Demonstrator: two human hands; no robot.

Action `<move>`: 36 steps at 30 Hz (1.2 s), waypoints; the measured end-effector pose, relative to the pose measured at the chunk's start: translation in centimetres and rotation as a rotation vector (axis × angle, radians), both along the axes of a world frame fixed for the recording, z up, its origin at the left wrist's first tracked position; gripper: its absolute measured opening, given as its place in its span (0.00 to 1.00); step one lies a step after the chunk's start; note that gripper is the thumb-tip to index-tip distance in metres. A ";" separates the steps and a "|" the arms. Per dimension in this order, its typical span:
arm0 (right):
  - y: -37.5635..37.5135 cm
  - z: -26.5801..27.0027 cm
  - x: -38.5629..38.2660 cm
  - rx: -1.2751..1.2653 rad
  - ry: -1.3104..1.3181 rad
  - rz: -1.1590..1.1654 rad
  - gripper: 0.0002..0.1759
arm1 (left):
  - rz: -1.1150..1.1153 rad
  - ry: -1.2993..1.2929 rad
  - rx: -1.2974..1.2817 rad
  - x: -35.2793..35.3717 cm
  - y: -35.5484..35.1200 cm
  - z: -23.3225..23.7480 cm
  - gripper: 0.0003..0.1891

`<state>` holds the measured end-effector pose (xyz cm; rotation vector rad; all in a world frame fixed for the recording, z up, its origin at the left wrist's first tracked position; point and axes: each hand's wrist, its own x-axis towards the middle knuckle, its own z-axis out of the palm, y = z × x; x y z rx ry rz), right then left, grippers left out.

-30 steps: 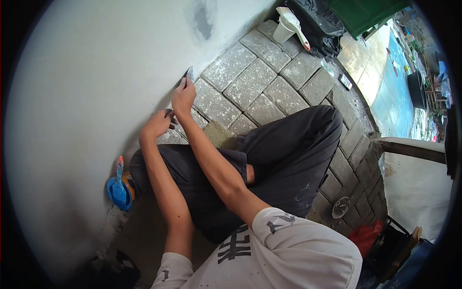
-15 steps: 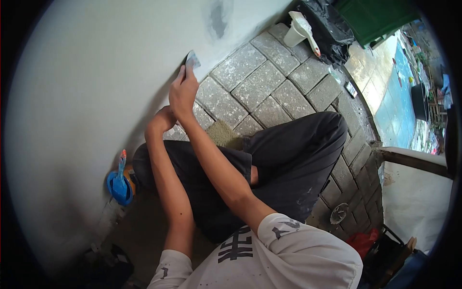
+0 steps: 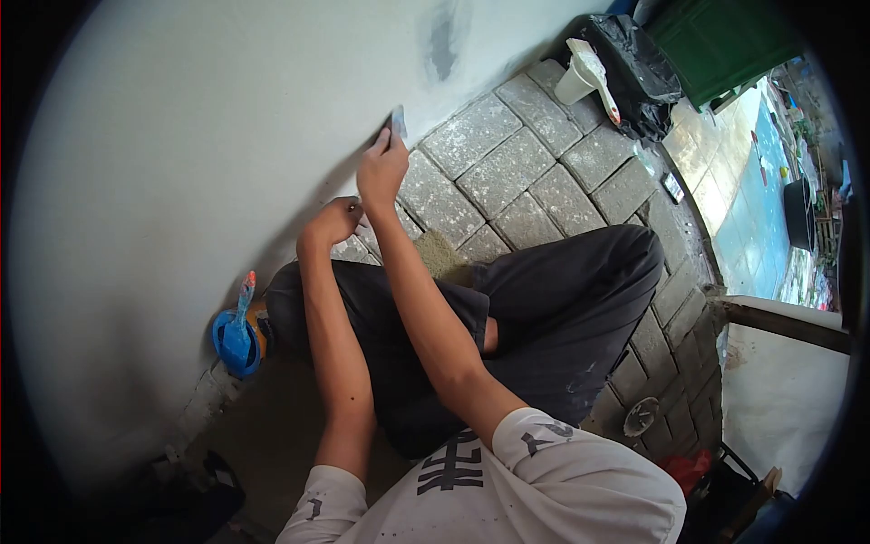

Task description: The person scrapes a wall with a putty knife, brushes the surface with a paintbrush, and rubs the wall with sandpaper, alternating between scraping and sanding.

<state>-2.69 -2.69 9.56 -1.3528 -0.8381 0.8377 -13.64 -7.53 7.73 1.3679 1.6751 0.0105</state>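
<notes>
My right hand [image 3: 382,172] grips a putty knife [image 3: 399,123], its blade at the lower part of the white wall [image 3: 227,136], seen nearly edge-on. Whether the blade touches the wall is hard to tell. Just below and left of it, my left hand [image 3: 332,225] is closed with curled fingers close to the wall. A small dark spot shows at those fingers, but I cannot make out what they hold. A grey patch [image 3: 442,45] marks the wall beyond the knife. Beneath my hands lies a small heap of sand [image 3: 439,256] on the paving blocks [image 3: 489,172].
By my knee at the wall stands a blue container [image 3: 236,343] with a paint-smeared handled tool in it. Farther along are a white cup with a white-bladed scraper [image 3: 589,72], a black plastic bag [image 3: 639,82] and a phone-like object [image 3: 672,188]. A round dish [image 3: 641,416] sits at right.
The whole view has shifted, so things appear farther right and lower. My right hand has turned the putty knife more edge-on, and a gap now shows between my two hands.
</notes>
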 end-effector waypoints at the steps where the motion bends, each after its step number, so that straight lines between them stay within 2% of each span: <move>1: 1.2 -3.3 -0.1 -0.130 0.037 0.021 0.23 | -0.011 0.011 -0.032 0.5 0.0 1.1 0.22; 2: 2.0 -4.9 -0.2 -0.258 0.078 0.041 0.24 | -0.024 0.026 -0.063 0.8 0.1 1.7 0.22; 5: 1.3 -4.4 0.3 -0.193 0.167 0.043 0.24 | 0.034 -0.026 -0.016 0.4 -0.1 0.3 0.21; 6: -0.2 -0.4 1.0 0.106 0.097 -0.003 0.25 | 0.035 -0.037 -0.027 0.7 -0.1 0.1 0.21; 7: 0.5 -1.1 0.8 -0.079 0.011 0.082 0.24 | 0.024 -0.010 -0.004 0.7 0.1 0.7 0.21; 10: 1.1 -0.9 0.1 -0.030 0.031 -0.050 0.23 | 0.024 0.009 -0.020 0.9 -0.5 1.7 0.23; 13: 1.6 -0.2 0.4 -0.155 0.016 -0.078 0.20 | 0.004 0.042 0.033 0.6 -0.1 1.2 0.23; 15: 0.9 -0.2 0.4 0.111 -0.031 -0.171 0.19 | -0.008 0.003 0.041 0.4 -0.1 0.6 0.23; 16: 0.7 -0.4 1.1 -0.082 -0.001 -0.014 0.19 | 0.000 -0.022 0.004 0.5 -0.1 0.8 0.23; 19: 2.6 -6.3 -0.8 -0.142 -0.061 -0.146 0.19 | -0.005 0.053 -0.059 0.6 0.1 0.6 0.23; 21: 2.0 -5.2 -0.8 -0.063 -0.044 -0.164 0.19 | -0.019 0.027 -0.011 0.9 0.4 1.5 0.22; 24: 0.0 -1.8 -0.1 -0.117 -0.003 -0.007 0.20 | -0.043 0.016 0.011 0.4 0.1 0.8 0.24; 27: 0.4 -1.6 -1.0 -0.113 0.066 -0.093 0.20 | -0.047 0.042 -0.029 0.9 -0.1 1.7 0.23; 28: 0.5 -1.6 -0.8 -0.090 0.030 -0.073 0.21 | -0.058 0.105 -0.033 1.3 -0.2 2.4 0.23; 32: 0.3 -1.2 0.1 -0.049 -0.053 -0.029 0.21 | -0.015 0.054 0.020 1.2 -0.5 1.9 0.23; 34: 1.0 -1.7 0.4 -0.197 0.036 -0.015 0.21 | -0.018 -0.008 -0.023 1.1 -0.1 1.6 0.23; 36: 1.0 -1.9 0.8 -0.233 0.029 0.030 0.20 | -0.033 0.013 -0.027 1.1 -0.1 2.1 0.24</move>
